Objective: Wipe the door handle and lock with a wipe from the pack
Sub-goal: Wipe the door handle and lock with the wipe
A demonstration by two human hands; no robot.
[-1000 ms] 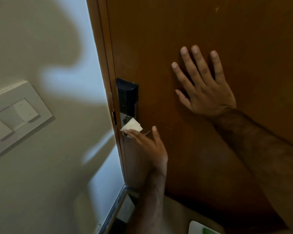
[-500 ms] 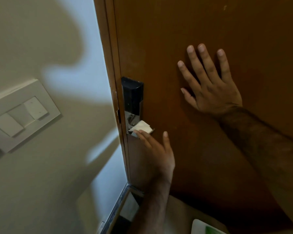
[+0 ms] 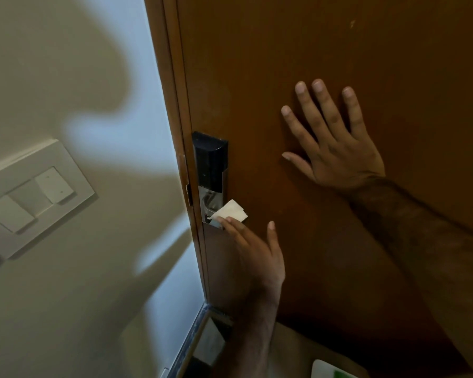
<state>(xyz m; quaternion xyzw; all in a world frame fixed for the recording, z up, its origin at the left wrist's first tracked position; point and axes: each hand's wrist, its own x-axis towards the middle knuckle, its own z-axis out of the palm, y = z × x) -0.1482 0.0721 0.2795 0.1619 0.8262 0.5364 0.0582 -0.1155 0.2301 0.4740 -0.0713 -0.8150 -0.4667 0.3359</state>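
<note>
Bottom edge, partly cut off: white pack (image 3: 336, 371) with a green mark. Above it, left hand (image 3: 253, 245), fingers extended and thumb apart, pressing a folded white wipe (image 3: 231, 211) against the silver lower part of the lock (image 3: 210, 170), at the door's (image 3: 257, 64) left edge. Handle hidden behind wipe and fingers. Farther up, right hand (image 3: 332, 140) flat on the brown door, fingers spread, holding nothing. Off left, on the cream wall: switch plate (image 3: 33, 195).
</note>
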